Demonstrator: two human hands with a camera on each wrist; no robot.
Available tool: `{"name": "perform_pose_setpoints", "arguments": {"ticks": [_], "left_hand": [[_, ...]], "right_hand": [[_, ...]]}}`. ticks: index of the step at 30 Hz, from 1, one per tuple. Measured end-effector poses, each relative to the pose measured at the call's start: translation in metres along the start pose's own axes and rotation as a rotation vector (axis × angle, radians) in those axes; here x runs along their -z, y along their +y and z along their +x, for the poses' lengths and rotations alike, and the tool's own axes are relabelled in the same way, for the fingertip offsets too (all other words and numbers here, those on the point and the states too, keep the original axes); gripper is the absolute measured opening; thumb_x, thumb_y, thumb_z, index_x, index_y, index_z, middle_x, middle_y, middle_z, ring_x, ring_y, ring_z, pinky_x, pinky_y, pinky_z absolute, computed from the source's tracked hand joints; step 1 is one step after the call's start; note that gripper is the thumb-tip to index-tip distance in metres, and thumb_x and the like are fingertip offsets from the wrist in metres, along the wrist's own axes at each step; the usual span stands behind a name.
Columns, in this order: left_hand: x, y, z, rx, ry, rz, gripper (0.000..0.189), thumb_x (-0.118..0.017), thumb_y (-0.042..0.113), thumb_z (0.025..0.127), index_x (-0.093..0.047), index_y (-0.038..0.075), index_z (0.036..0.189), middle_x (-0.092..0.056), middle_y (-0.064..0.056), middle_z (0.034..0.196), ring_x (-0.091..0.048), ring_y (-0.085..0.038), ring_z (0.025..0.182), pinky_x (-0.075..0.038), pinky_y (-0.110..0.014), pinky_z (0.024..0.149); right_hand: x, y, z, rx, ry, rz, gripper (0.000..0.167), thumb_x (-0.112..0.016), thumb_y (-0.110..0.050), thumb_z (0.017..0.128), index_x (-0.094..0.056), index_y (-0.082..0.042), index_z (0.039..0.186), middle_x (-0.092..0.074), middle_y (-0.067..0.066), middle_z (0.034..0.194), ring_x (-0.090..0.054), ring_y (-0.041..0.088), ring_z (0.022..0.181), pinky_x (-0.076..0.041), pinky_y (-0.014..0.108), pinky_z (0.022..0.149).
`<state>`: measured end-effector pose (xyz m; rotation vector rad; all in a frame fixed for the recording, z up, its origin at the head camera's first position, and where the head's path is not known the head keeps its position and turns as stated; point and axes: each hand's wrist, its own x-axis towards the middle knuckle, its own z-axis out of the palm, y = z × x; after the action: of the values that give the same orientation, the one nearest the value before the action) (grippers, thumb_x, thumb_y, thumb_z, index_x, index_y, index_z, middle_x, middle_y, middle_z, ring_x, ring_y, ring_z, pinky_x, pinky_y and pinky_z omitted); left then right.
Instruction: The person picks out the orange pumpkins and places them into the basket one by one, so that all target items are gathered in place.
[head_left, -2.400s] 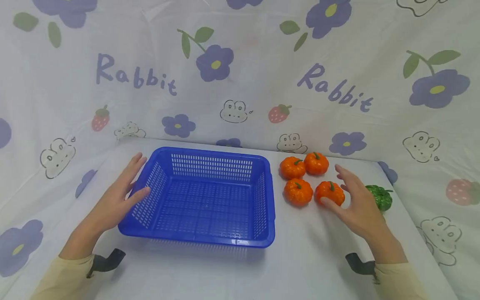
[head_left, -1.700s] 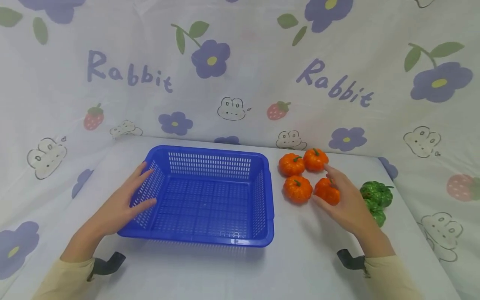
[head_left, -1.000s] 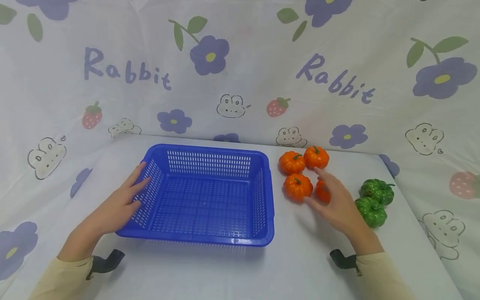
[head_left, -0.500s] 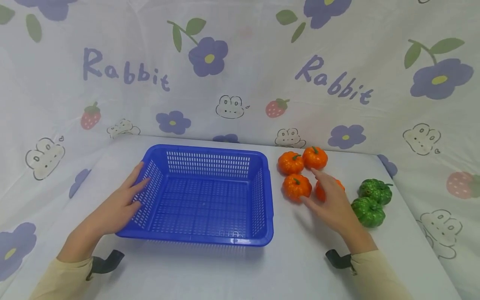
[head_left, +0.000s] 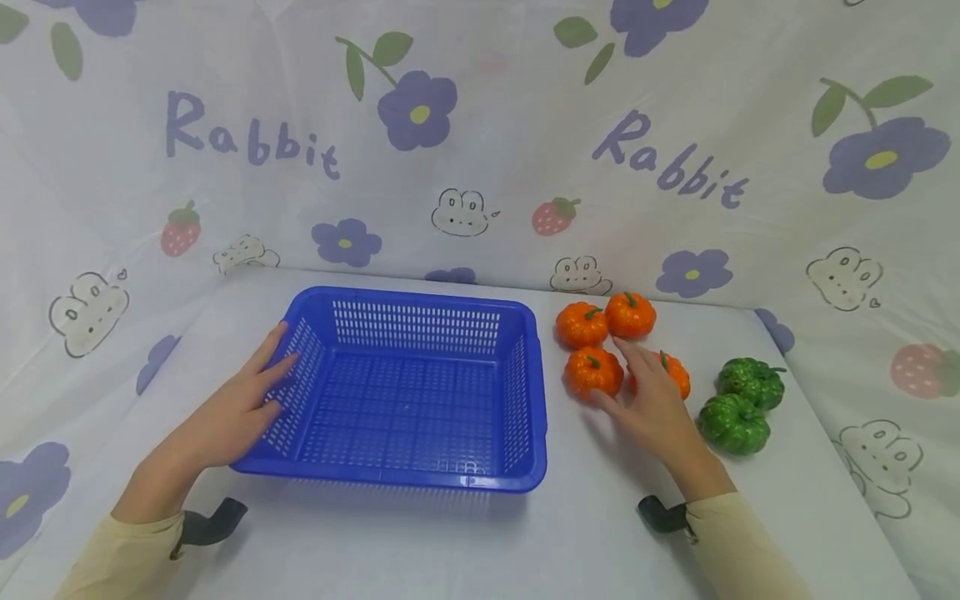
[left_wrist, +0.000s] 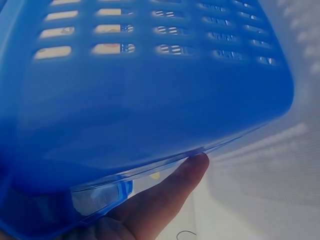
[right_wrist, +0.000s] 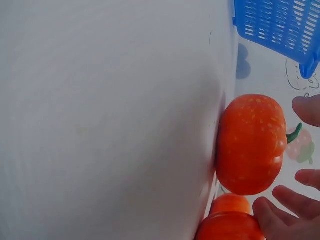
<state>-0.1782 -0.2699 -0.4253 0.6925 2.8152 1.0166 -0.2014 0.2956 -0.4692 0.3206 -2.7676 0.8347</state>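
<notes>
My left hand (head_left: 225,412) rests at the left rim of a blue perforated plastic basket (head_left: 390,481), fingers spread; in the left wrist view one digit (left_wrist: 175,195) touches the rim. My right hand (head_left: 656,408) is spread over the front-left small orange pumpkin (head_left: 594,369), thumb and fingers on either side of it. In the right wrist view, gaps show between the fingertips and this pumpkin (right_wrist: 252,145), which sits on the table. Another orange pumpkin (head_left: 678,379) is partly hidden behind the hand.
Two more orange pumpkins (head_left: 580,325) stand side by side behind. Two green pumpkins (head_left: 735,425) lie at the right, touching. The white table (head_left: 480,550) ends at a printed cloth backdrop (head_left: 495,150). Dark wrist mounts (head_left: 213,523) jut from both sleeves.
My right hand has moved left from the front-right orange pumpkin to the front-left one, uncovering the green pumpkins. The left hand has settled onto the basket's rim. The pumpkins have not moved.
</notes>
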Motion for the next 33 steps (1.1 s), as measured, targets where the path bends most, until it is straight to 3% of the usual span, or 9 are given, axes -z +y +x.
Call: {"name": "perform_pose_setpoints", "arguments": {"ticks": [6,15,23,33], "left_hand": [[0.0015,0.0012,0.0005,0.012,0.000,-0.007,0.064,-0.050,-0.008,0.100,-0.033,-0.015,0.162,0.008,-0.017,0.181,-0.004,-0.048,0.163,-0.015,-0.066,0.127],[-0.0003,0.0010,0.0006,0.013,-0.006,-0.018,0.064,-0.050,-0.009,0.100,-0.033,-0.015,0.162,0.008,-0.017,0.181,-0.005,-0.049,0.163,-0.016,-0.066,0.127],[0.0006,0.0014,0.0015,0.014,-0.001,-0.021,0.064,-0.050,-0.008,0.100,-0.033,-0.016,0.161,0.007,-0.017,0.181,-0.005,-0.049,0.163,-0.016,-0.068,0.127],[0.0009,0.0038,0.0011,0.021,-0.004,-0.023,0.064,-0.050,-0.009,0.100,-0.033,-0.015,0.162,0.007,-0.017,0.181,-0.005,-0.048,0.163,-0.016,-0.067,0.127]], "right_hand": [[-0.0031,-0.0045,0.0055,-0.047,-0.050,-0.009,0.089,-0.085,-0.031,0.095,-0.039,-0.006,0.167,-0.043,0.027,0.163,-0.043,0.048,0.148,-0.038,0.073,0.116],[-0.0059,-0.0051,0.0069,-0.084,-0.099,-0.029,0.089,-0.086,-0.031,0.094,-0.041,-0.001,0.165,-0.043,0.030,0.163,-0.040,0.051,0.150,-0.034,0.072,0.120],[-0.0075,-0.0061,0.0080,-0.113,-0.173,-0.060,0.085,-0.085,-0.033,0.096,-0.044,-0.001,0.163,-0.046,0.028,0.160,-0.042,0.049,0.148,-0.035,0.070,0.120],[-0.0071,-0.0080,0.0065,-0.128,-0.175,-0.056,0.082,-0.083,-0.033,0.098,-0.044,-0.001,0.163,-0.048,0.027,0.159,-0.045,0.048,0.146,-0.038,0.069,0.119]]}}
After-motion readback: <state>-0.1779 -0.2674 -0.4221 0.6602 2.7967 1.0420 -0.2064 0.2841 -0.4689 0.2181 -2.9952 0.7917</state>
